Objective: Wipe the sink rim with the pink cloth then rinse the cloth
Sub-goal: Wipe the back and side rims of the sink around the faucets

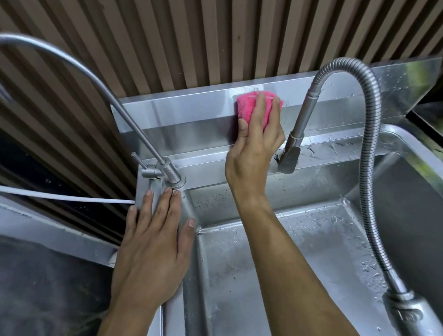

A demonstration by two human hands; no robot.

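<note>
1. The wiping step was in hand: the right hand (256, 141) pressed the cloth (252, 110) flat against the steel upstand at the back of the sink (275, 245), with fingers laid straight over the cloth and the thumb out to its left edge.
2. The cloth sat under the fingertips of that hand, high on the back wall, just left of the spray tap (295, 142) and well beyond the left hand.
3. The left hand (155, 243) lay spread and flat on the sink's left rim, holding nothing; its fingertips reached the base of the thin tap (173, 177).
4. The cloth looked bright pink, folded into a small thick pad with a fuzzy nap; only its top and sides showed round the fingers. Whether it was wet could not be told.
5. Water drops lay on the ledge to the right of the wiping hand and in the basin below it, so more of the rim probably needed wiping.
6. The next move probably called for a steady sideways sweep with even pressure, and care near the spray tap just right of the hand, which could snag the cloth.
7. Rinsing was not yet begun; no water was seen running from either tap.
</note>
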